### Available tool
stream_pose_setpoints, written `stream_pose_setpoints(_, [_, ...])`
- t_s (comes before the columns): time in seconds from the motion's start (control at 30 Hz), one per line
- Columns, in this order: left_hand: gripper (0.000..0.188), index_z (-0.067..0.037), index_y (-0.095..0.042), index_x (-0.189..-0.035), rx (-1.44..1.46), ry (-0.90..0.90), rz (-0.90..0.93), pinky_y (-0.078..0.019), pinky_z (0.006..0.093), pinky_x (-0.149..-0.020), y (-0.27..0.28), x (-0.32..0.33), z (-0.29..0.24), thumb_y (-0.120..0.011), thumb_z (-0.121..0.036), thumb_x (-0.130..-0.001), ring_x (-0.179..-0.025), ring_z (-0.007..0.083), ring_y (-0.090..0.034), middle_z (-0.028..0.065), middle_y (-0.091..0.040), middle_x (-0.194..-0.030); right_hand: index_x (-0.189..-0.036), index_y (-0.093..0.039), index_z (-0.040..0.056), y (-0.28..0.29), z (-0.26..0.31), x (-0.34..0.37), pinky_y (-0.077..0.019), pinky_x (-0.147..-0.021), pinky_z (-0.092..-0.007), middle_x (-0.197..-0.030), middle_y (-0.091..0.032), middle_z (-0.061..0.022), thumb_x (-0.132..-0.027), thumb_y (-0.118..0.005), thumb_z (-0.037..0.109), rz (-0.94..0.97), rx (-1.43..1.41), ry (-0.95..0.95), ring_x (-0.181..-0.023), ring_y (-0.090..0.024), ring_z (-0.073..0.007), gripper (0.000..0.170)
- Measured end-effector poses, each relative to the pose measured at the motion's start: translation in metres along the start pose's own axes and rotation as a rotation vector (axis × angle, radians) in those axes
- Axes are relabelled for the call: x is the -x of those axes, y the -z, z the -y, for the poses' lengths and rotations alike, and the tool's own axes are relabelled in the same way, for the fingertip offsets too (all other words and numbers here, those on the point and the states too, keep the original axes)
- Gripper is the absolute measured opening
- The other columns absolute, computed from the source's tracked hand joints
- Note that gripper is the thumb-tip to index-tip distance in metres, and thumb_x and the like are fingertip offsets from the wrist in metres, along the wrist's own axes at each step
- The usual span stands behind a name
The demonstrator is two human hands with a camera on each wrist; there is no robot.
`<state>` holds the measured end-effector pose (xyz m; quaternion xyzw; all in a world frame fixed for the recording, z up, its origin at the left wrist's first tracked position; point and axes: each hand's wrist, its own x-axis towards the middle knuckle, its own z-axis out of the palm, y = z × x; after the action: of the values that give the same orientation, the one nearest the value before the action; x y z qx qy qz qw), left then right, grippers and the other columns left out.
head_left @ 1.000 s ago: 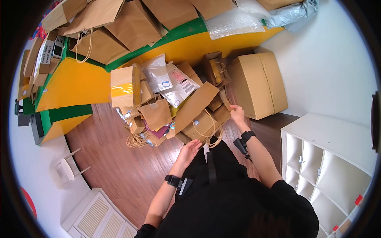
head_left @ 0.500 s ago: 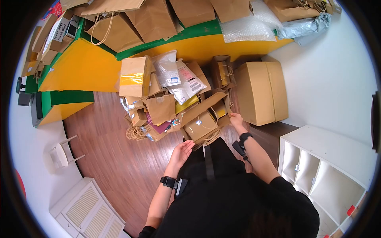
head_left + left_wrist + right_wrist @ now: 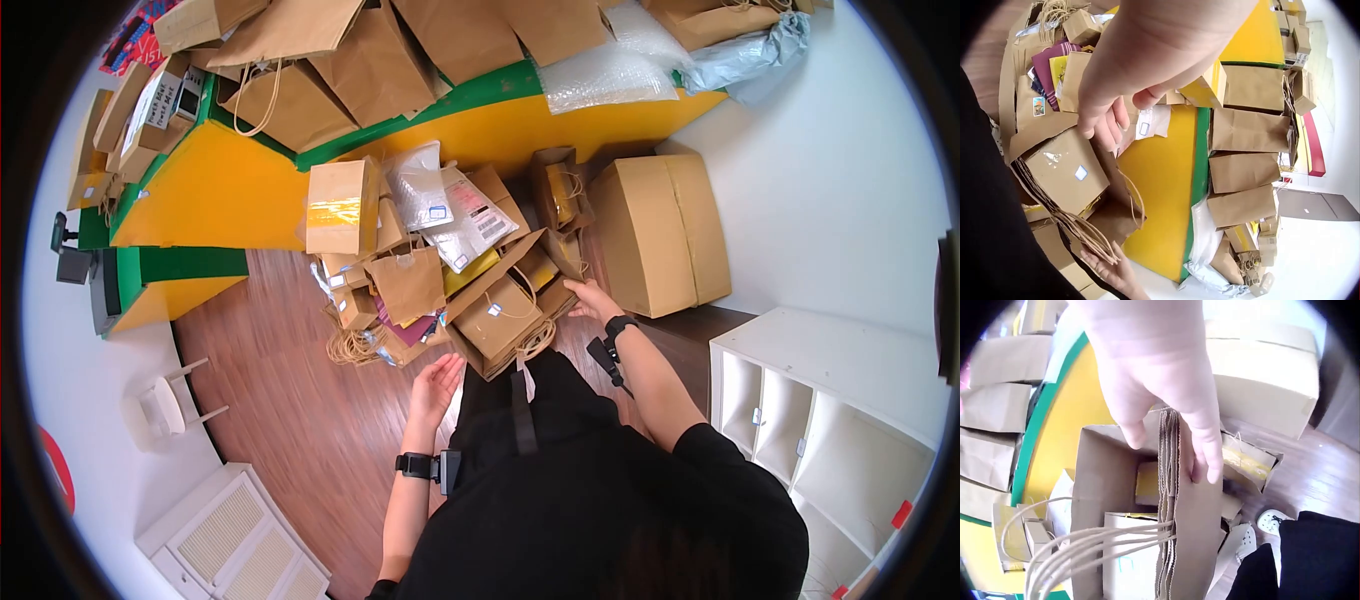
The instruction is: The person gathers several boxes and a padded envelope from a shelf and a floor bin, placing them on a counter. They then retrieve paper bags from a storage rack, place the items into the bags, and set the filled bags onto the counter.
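A large open paper bag [image 3: 462,318] with cord handles [image 3: 537,340] leans before the person's legs, tilted. Inside it lies a brown box [image 3: 497,318] with a small label. My left hand [image 3: 437,388] is off the bag's left corner, palm turned up and fingers loosely bent, holding nothing. At the right rim, my right hand [image 3: 592,303] straddles a stack of folded paper layers [image 3: 1169,487]: in the right wrist view the thumb is over the bag's interior, with a gap to the layers, and the fingers [image 3: 1212,459] are along the outer side.
Parcels surround the bag, including a bubble mailer [image 3: 470,215], a taped box [image 3: 337,208] and a small paper bag [image 3: 407,280]. A big carton [image 3: 665,235] stands right, beside white shelving [image 3: 800,345]. More bags line the green and yellow counter [image 3: 440,120].
My left hand has moved left, away from the bag's near edge. My right hand has shifted down the right rim, its grip loosened. The bag's mouth has opened wider, showing more of the box.
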<state>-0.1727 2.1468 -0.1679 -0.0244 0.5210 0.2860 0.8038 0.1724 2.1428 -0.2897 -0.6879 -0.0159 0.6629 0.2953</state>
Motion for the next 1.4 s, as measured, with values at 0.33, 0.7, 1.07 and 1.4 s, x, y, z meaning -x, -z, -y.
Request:
stream_pose_setpoints(0.33, [0.029,0.001,-0.044,-0.107,-0.024,-0.032,0.024,-0.0394,0.0295,-0.083,0.015,-0.005,-0.033,-0.037,-0.013,-0.083,-0.106,0.0212,-0.047,0.0117,-0.05,-0.111,-0.126,-0.017,0.0015,0.031,-0.025,0.027,-0.0396,-0.076,-0.044,-0.12,-0.036,-0.0172,-0.072,-0.056,0.045,-0.095,-0.151,0.118,-0.102,-0.047,-0.0249,0.079])
stream_pose_setpoints(0.7, [0.022,-0.001,-0.049,-0.098,-0.413,0.117,0.221,-0.037,0.0286,-0.086,-0.03,-0.054,-0.064,-0.043,-0.016,-0.083,-0.101,0.0211,-0.05,0.0105,-0.054,-0.103,-0.104,-0.042,0.0009,0.064,-0.185,0.129,-0.0441,-0.071,-0.034,-0.095,-0.056,-0.0129,-0.084,-0.041,0.031,-0.425,-0.483,0.004,-0.086,-0.057,-0.0223,0.036])
stream_pose_setpoints(1.07, [0.05,0.01,-0.045,-0.098,-2.029,-0.394,0.187,-0.0427,0.0401,-0.076,-0.038,-0.165,-0.003,-0.061,-0.025,-0.066,-0.086,0.039,-0.054,0.0281,-0.055,-0.083,-0.099,-0.045,0.0037,0.002,-0.331,0.213,-0.0429,-0.068,-0.0325,-0.093,-0.056,-0.011,-0.083,-0.042,0.035,-0.468,-0.857,-0.026,-0.084,-0.056,-0.022,0.036])
stream_pose_setpoints(1.4, [0.029,0.012,-0.053,-0.08,-1.923,-0.328,0.221,-0.0502,0.0364,-0.045,-0.08,-0.148,0.001,-0.045,-0.016,-0.08,-0.057,0.0322,-0.06,0.0241,-0.058,-0.067,-0.102,-0.046,0.0043,-0.001,-0.387,0.214,-0.0443,-0.068,-0.0309,-0.098,-0.055,-0.0107,-0.084,-0.039,0.031,-0.434,-0.896,-0.067,-0.088,-0.056,-0.0208,0.033])
